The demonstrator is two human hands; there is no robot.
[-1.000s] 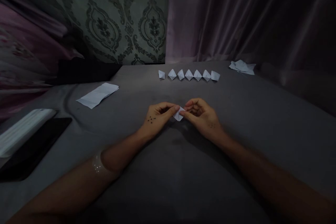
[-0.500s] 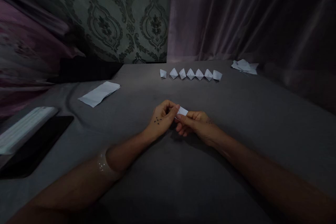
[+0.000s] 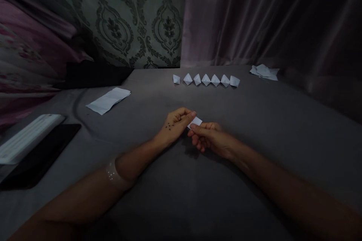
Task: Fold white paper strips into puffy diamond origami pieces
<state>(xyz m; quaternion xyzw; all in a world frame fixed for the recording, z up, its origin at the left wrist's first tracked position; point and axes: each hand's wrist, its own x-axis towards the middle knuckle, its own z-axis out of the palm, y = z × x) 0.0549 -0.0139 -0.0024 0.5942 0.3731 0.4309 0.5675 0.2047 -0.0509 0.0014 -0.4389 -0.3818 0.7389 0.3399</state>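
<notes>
A small piece of white paper [image 3: 197, 121] is pinched between my two hands above the grey cloth. My left hand [image 3: 175, 123] grips its left side, the thumb lying along the top. From the right, my right hand [image 3: 209, 134] holds the same paper with thumb and fingers, the lower fingers curled beneath. Part of the paper is hidden by the thumbs, so its folds cannot be made out. Beyond my hands, several folded white paper shapes [image 3: 206, 80] with pointed tops stand in a row.
On the left lie flat white paper sheets [image 3: 109, 100], a white keyboard-like object [image 3: 31, 135] and a dark flat slab [image 3: 42, 156]. Loose paper pieces [image 3: 264, 72] sit at the far right. A black cloth [image 3: 93, 74] rests at the back left, near patterned wallpaper and a curtain [image 3: 220, 19].
My left thumb has straightened a little along the paper, and the fingers of my right hand have shifted slightly lower. Both hands still hold the paper in nearly the same spot.
</notes>
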